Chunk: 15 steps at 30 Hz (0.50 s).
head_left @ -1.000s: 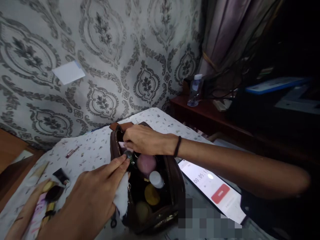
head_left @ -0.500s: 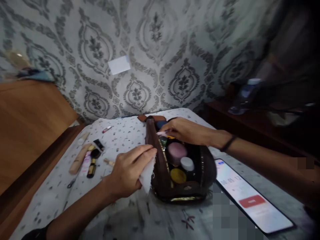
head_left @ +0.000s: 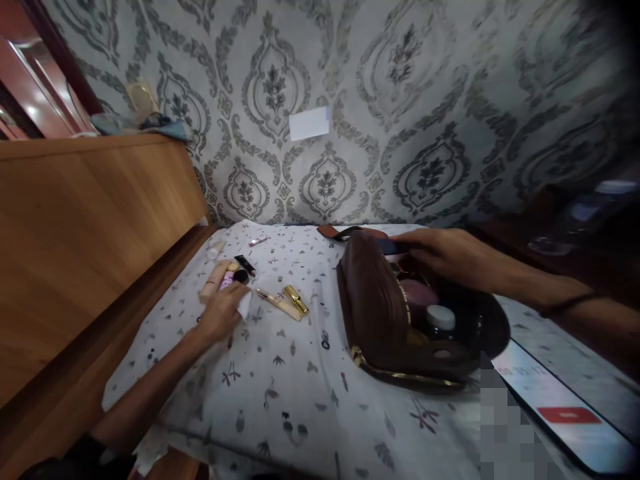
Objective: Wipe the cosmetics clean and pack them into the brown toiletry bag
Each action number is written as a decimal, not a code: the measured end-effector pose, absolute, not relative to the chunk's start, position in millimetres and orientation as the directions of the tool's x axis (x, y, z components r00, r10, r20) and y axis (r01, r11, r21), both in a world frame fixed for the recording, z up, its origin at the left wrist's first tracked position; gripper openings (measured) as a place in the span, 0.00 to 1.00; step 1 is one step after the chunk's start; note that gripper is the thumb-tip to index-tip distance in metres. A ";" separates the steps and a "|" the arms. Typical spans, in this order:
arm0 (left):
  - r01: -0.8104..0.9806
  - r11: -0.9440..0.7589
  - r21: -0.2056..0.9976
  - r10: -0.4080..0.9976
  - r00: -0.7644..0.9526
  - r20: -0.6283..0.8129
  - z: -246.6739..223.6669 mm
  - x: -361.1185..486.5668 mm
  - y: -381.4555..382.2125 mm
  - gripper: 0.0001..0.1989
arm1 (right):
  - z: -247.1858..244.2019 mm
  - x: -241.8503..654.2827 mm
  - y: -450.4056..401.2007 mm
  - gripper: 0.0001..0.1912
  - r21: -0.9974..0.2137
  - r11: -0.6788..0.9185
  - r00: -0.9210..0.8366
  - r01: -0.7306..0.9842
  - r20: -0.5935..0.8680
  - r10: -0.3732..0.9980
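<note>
My left hand [head_left: 223,312] is closed on a white tissue [head_left: 244,305] at the near end of a cluster of cosmetics. In that cluster lie a beige tube [head_left: 215,280], a pink-patterned item [head_left: 227,280], a round black cap [head_left: 241,276] and a small black tube [head_left: 245,265]. My right hand [head_left: 445,257] reaches over the far side of an unzipped brown bag [head_left: 373,300], its fingers bent and their tips partly hidden beside a dark blue item [head_left: 393,246]. Inside the bag show a pink round item [head_left: 419,298] and a white-capped jar [head_left: 441,319].
A gold tube [head_left: 297,300] lies beside a slim beige item [head_left: 280,305] on the patterned sheet [head_left: 280,400]. A phone [head_left: 565,407] rests right of the bag. A wooden board [head_left: 100,213] borders the left; a clear bottle [head_left: 583,220] stands far right.
My left hand has moved left from the bag to the cosmetics, carrying the tissue. The gold tube now lies apart, right of the cluster. My right hand stays at the bag; the view has shifted left.
</note>
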<state>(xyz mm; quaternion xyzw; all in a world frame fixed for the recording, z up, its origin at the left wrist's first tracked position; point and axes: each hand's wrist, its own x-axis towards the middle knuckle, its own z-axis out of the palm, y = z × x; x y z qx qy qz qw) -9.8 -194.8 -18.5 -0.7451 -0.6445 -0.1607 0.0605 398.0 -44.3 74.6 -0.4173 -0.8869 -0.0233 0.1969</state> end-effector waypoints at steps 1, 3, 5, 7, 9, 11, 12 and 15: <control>0.987 -0.098 0.125 0.939 0.050 0.340 -19.8 -27.1 -192.8 0.21 | 79.6 395.4 -52.5 0.18 -0.116 0.622 -0.529 0.774 0.421 0.737; 0.985 0.064 0.163 0.930 -0.118 0.349 -22.7 -59.7 -187.3 0.23 | 88.7 387.6 -74.1 0.15 -0.125 0.594 -0.448 0.794 0.540 0.713; 0.960 0.185 0.211 0.907 -0.250 0.339 -24.8 -88.1 -178.6 0.23 | 93.6 374.8 -100.1 0.12 -0.156 0.638 -0.408 0.754 0.649 0.642; 0.935 0.251 0.251 0.883 -0.327 0.336 -24.7 -111.4 -165.4 0.21 | 90.9 356.2 -126.5 0.11 -0.203 0.730 -0.420 0.653 0.705 0.572; 0.905 0.306 0.295 0.858 -0.396 0.326 -22.6 -130.1 -147.6 0.18 | 79.1 332.6 -148.9 0.11 -0.237 0.821 -0.481 0.520 0.713 0.510; 0.869 0.353 0.346 0.833 -0.461 0.307 -19.8 -145.1 -126.3 0.16 | 58.0 306.0 -164.4 0.12 -0.274 0.876 -0.574 0.397 0.670 0.470; 0.852 0.369 0.371 0.823 -0.485 0.296 -18.8 -151.3 -115.2 0.16 | 44.5 292.5 -169.2 0.14 -0.314 0.884 -0.635 0.346 0.616 0.467; 0.812 0.375 0.448 0.811 -0.521 0.266 -19.3 -165.2 -84.5 0.18 | -1.9 255.5 -173.7 0.14 -0.448 0.851 -0.718 0.273 0.494 0.490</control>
